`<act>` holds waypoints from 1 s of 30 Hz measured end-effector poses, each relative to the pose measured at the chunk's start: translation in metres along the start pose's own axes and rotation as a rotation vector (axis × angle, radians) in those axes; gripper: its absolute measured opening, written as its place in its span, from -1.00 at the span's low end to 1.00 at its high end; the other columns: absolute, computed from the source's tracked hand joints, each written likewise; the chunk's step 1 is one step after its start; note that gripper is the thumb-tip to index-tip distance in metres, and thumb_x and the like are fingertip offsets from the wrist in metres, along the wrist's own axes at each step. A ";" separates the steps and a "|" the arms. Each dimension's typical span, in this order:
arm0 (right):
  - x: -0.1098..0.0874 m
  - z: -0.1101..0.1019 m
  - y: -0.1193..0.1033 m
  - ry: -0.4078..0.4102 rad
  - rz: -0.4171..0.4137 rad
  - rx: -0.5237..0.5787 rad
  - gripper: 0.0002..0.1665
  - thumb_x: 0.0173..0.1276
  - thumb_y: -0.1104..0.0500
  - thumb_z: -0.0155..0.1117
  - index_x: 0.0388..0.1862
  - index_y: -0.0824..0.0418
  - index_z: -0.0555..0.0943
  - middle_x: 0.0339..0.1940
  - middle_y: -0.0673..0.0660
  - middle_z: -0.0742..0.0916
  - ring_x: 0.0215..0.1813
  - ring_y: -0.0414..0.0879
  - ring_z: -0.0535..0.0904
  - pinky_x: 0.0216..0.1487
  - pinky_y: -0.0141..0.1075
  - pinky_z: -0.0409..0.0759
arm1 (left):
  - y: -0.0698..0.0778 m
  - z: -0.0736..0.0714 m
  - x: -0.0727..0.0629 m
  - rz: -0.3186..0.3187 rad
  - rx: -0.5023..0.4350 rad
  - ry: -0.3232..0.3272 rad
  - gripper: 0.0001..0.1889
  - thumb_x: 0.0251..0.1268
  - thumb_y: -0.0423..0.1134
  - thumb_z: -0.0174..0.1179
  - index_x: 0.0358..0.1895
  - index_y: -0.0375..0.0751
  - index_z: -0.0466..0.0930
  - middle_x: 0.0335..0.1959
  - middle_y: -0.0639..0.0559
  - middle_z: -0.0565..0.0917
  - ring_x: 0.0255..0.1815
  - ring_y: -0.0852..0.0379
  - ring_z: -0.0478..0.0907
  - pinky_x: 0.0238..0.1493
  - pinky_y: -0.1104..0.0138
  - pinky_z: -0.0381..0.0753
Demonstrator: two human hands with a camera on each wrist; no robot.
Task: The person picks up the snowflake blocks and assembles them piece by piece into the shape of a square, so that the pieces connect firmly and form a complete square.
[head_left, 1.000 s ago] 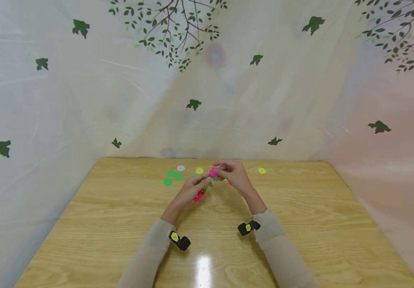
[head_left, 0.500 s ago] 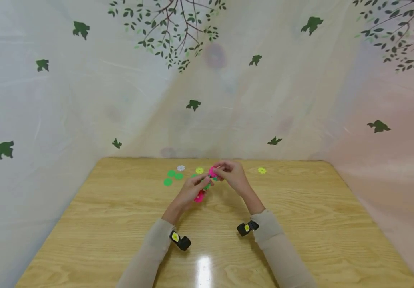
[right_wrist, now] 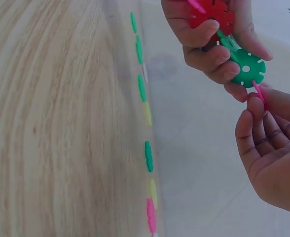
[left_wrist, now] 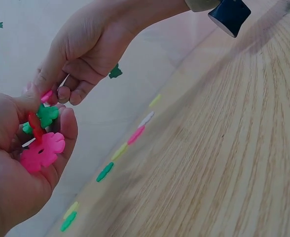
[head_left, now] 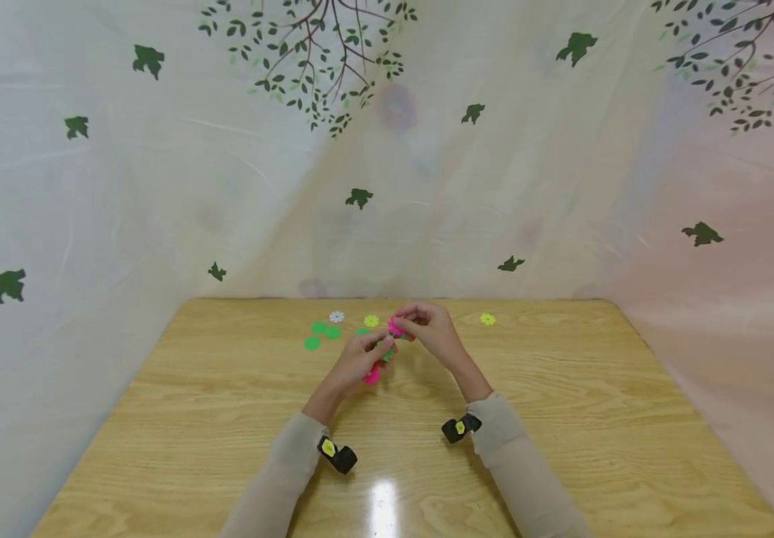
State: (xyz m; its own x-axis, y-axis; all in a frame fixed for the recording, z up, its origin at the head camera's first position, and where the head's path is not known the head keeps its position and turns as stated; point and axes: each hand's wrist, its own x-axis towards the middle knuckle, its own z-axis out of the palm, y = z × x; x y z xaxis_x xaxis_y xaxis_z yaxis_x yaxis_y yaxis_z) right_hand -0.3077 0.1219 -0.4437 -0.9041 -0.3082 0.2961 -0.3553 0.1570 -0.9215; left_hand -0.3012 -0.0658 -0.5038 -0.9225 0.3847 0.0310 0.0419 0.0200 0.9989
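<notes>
My left hand (head_left: 353, 365) holds a short chain of slotted, flower-shaped interlocking discs above the table. In the left wrist view, a pink disc (left_wrist: 41, 153) is at the near end, joined to a red disc (left_wrist: 35, 126). Beyond the red come green discs (right_wrist: 248, 69), partly covered by my fingers. My right hand (head_left: 435, 332) pinches another pink disc (right_wrist: 259, 93) between thumb and fingers. The right wrist view shows that disc edge-on, right at the rim of the outer green one. Both hands are close together, fingertips nearly meeting.
Several loose green discs (head_left: 312, 343), a white one (head_left: 337, 317) and a yellow one (head_left: 371, 320) lie along the back of the wooden table (head_left: 225, 418). Another yellow disc (head_left: 488, 319) lies farther right. A patterned cloth (head_left: 279, 224) hangs behind the table.
Both hands keep their hold and almost the same place. The pink disc in the right hand has shifted only slightly. The head view has tilted a little.
</notes>
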 end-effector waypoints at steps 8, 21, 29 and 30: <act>0.003 0.001 0.004 -0.008 -0.022 0.022 -0.81 0.48 0.35 0.25 -0.07 0.51 0.62 -0.35 0.60 0.66 -0.50 -0.08 0.47 -0.43 -0.40 0.47 | 0.002 0.002 0.001 0.027 0.003 0.036 -0.50 0.64 -0.08 -0.02 0.28 -0.51 0.49 -0.03 -0.32 0.58 -0.17 -0.13 0.59 -0.03 0.19 0.71; 0.012 0.009 0.034 0.013 -0.090 0.032 -0.82 0.49 0.35 0.22 -0.08 0.51 0.60 -0.35 0.54 0.68 -0.48 -0.24 0.49 -0.42 -0.39 0.45 | 0.005 0.004 0.004 0.046 -0.058 0.067 -0.58 0.65 -0.18 -0.02 0.11 -0.61 0.50 -0.27 0.03 0.60 -0.30 0.08 0.60 -0.14 0.32 0.67; 0.014 0.009 0.038 0.008 -0.083 0.033 -0.83 0.49 0.28 0.25 -0.12 0.42 0.61 -0.34 0.48 0.71 -0.49 -0.20 0.48 -0.46 -0.40 0.47 | 0.001 0.001 0.006 0.022 -0.059 0.070 -0.55 0.66 -0.17 -0.03 0.19 -0.60 0.48 -0.28 0.13 0.60 -0.32 0.14 0.61 -0.18 0.40 0.64; 0.014 0.008 0.038 0.000 -0.069 0.032 -0.83 0.50 0.28 0.25 -0.11 0.42 0.61 -0.33 0.49 0.71 -0.49 -0.21 0.49 -0.44 -0.40 0.49 | 0.001 0.001 0.007 0.016 -0.058 0.069 -0.56 0.65 -0.16 -0.02 0.21 -0.56 0.49 -0.27 0.12 0.60 -0.30 0.11 0.62 -0.17 0.40 0.65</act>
State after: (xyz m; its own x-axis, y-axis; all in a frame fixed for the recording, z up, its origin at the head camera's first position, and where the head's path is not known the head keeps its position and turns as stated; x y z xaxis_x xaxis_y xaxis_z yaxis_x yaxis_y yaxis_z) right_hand -0.3315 0.1162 -0.4765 -0.8776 -0.3177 0.3590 -0.4090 0.1054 -0.9064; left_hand -0.3070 -0.0624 -0.5029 -0.9463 0.3199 0.0470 0.0362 -0.0397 0.9986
